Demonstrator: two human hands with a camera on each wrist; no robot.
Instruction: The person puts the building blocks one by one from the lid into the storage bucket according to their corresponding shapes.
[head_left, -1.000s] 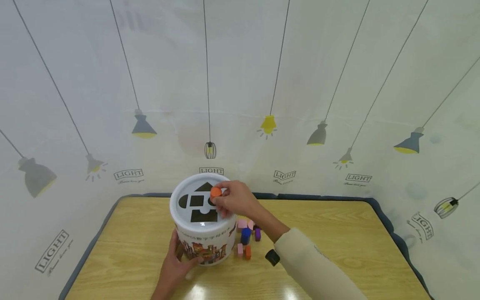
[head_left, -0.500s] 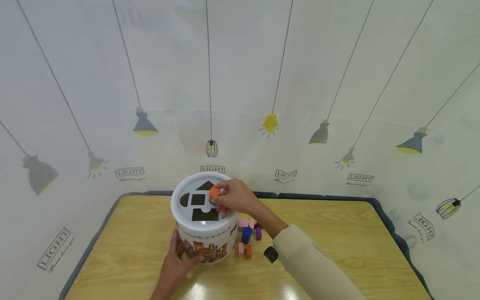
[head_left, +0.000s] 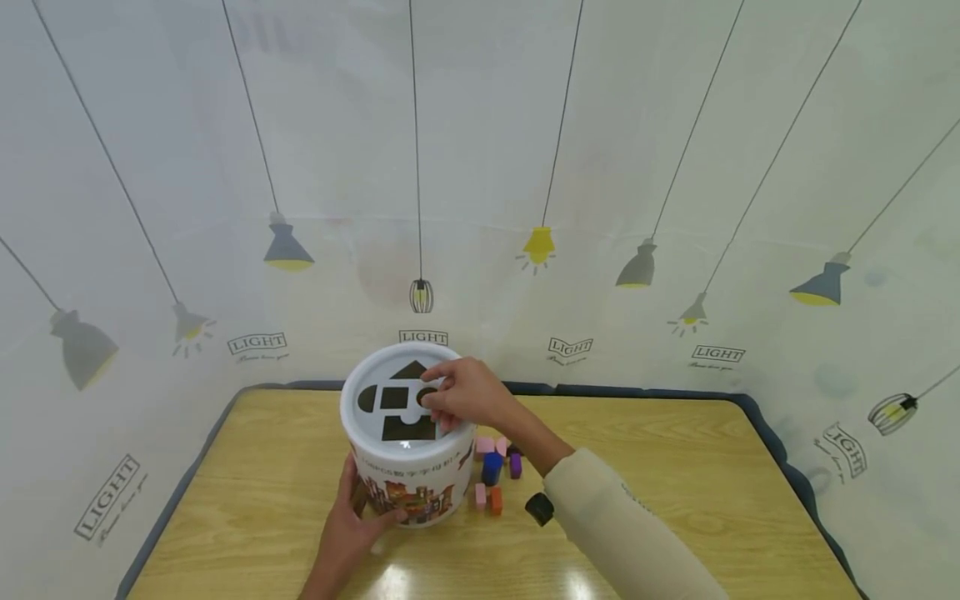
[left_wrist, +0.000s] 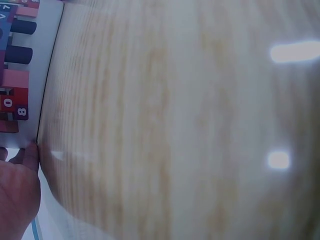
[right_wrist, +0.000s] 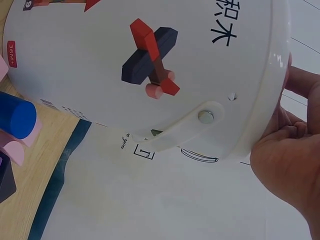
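A white block bucket (head_left: 420, 467) with printed pictures stands on the table. Its lid (head_left: 367, 433) has several dark shaped holes: a triangle, a square, a half-round, an arch and a round one (head_left: 423, 397). Low on the bucket's side, my left hand (head_left: 352, 529) grips it, thumb in front. My right hand (head_left: 468, 393) is over the lid's right side, thumb and forefinger parted beside the round hole with nothing showing between them. In the right wrist view, the right hand (right_wrist: 295, 145) is at the lid's rim.
Right of the bucket lie small blocks: a blue cylinder (head_left: 492, 468), a purple block (head_left: 515, 466), an orange block (head_left: 497, 501) and several pink ones (head_left: 481, 497). A dark edge (head_left: 622, 392) runs round the wooden table (head_left: 660, 467). Behind it hangs a lamp-printed backdrop (head_left: 480, 167).
The orange cylinder that my right thumb and forefinger pinched above the round hole has gone from view, and those fingers have parted. My left hand keeps its place on the bucket.
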